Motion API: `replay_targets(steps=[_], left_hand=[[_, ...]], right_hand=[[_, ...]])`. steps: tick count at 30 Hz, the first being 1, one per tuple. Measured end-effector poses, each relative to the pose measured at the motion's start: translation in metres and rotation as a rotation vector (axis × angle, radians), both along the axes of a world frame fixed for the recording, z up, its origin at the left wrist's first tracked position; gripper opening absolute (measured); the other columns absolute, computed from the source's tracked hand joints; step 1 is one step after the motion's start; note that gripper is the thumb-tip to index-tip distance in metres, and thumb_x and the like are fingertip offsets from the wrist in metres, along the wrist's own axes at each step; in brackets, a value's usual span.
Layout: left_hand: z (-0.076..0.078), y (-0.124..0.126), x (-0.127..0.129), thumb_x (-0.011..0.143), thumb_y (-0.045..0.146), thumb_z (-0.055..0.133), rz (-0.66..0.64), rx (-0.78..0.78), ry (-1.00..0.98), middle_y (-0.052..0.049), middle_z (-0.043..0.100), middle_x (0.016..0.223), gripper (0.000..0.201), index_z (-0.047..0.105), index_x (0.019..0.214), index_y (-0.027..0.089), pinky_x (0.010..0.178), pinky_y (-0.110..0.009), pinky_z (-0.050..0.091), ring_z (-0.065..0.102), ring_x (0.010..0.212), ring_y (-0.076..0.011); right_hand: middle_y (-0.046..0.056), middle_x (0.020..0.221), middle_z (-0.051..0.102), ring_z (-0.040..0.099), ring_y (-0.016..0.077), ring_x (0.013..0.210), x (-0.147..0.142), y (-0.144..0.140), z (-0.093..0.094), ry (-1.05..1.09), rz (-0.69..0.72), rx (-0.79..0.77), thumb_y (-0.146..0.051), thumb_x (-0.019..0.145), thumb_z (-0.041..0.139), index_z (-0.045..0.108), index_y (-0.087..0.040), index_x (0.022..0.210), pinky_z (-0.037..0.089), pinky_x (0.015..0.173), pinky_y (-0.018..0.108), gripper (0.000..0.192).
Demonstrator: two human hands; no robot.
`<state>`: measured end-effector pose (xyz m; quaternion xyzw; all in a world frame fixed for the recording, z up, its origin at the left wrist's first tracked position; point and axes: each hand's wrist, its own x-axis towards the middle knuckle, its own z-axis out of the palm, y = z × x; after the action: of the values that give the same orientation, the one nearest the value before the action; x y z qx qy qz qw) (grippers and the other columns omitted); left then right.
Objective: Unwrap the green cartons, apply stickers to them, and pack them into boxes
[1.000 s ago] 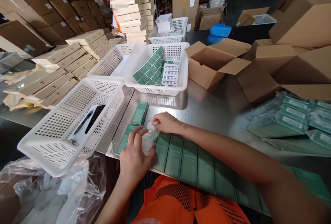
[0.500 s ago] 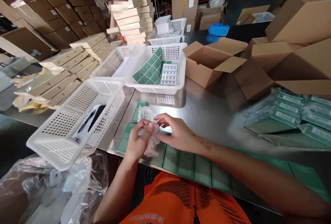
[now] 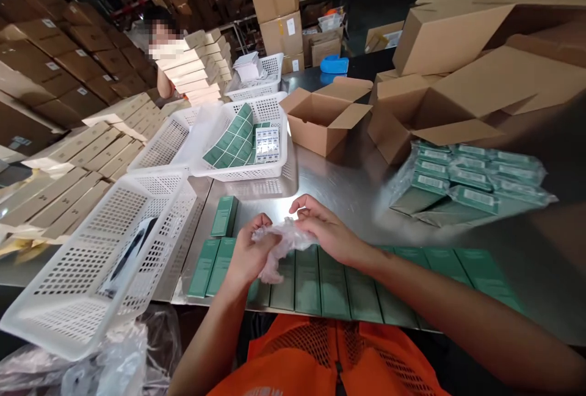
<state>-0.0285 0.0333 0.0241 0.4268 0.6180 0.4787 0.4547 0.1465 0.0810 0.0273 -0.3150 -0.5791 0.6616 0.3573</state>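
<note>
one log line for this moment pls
left hand: grips crumpled clear wrap | right hand: pinches same wrap | below: row of green boxes on steel table

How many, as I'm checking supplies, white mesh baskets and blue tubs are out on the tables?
white mesh baskets: 4
blue tub: 1
total: 5

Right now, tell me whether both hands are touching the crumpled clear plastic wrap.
Touching. The head view shows the left hand gripping the crumpled clear plastic wrap and the right hand pinching its upper edge.
</note>
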Motion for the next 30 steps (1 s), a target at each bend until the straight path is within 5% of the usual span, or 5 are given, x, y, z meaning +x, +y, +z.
replay_targets(steps=[6, 14, 20, 23, 30], left_hand=[[-0.006, 0.011, 0.017, 0.072, 0.039, 0.077, 0.096, 0.103, -0.1, 0.007, 0.047, 0.058, 0.036, 0.048, 0.066, 0.019, 0.052, -0.019, 0.034, 0.041, 0.053, -0.0075], [0.014, 0.01, 0.042, 0.058, 0.02, 0.079, 0.02, 0.002, -0.464, 0.003, 0.063, 0.067, 0.03, 0.063, 0.083, 0.016, 0.056, -0.019, 0.044, 0.054, 0.057, -0.009], [0.02, 0.01, 0.041, 0.047, 0.013, 0.07, -0.036, -0.089, -0.572, 0.0, 0.068, 0.065, 0.028, 0.063, 0.074, 0.017, 0.056, -0.024, 0.048, 0.061, 0.058, -0.0152], [0.021, 0.01, 0.041, 0.043, 0.012, 0.068, -0.05, -0.126, -0.563, 0.0, 0.067, 0.061, 0.028, 0.065, 0.071, 0.015, 0.053, -0.023, 0.046, 0.058, 0.053, -0.0136], [0.013, 0.017, 0.058, 0.045, 0.017, 0.076, -0.091, -0.136, -0.362, 0.0, 0.066, 0.062, 0.031, 0.068, 0.075, 0.014, 0.055, -0.023, 0.044, 0.056, 0.055, -0.0127]], right_hand=[[-0.007, 0.071, 0.052, 0.048, 0.0106, 0.059, 0.018, -0.01, 0.004, -0.369, -0.254, 0.484, -0.017, 0.073, 0.065, 0.056, -0.022, 0.092, 0.036, 0.058, 0.026, 0.022], [0.0, 0.082, 0.071, 0.063, 0.0148, 0.077, 0.026, -0.005, 0.005, -0.151, -0.2, 0.332, -0.029, 0.093, 0.056, 0.068, -0.02, 0.085, 0.047, 0.071, 0.027, 0.017], [0.002, 0.091, 0.075, 0.065, 0.0195, 0.084, 0.037, -0.014, 0.002, -0.256, -0.118, 0.317, -0.024, 0.074, 0.074, 0.076, -0.022, 0.096, 0.044, 0.075, 0.03, 0.022], [0.0, 0.077, 0.071, 0.06, 0.017, 0.072, 0.042, -0.015, -0.006, -0.143, -0.163, 0.15, -0.032, 0.078, 0.071, 0.076, -0.022, 0.08, 0.042, 0.068, 0.029, 0.011], [0.0, 0.071, 0.059, 0.053, 0.0159, 0.068, 0.057, -0.022, -0.008, 0.281, -0.203, -0.088, -0.055, 0.083, 0.066, 0.055, -0.021, 0.075, 0.042, 0.069, 0.03, 0.036]])
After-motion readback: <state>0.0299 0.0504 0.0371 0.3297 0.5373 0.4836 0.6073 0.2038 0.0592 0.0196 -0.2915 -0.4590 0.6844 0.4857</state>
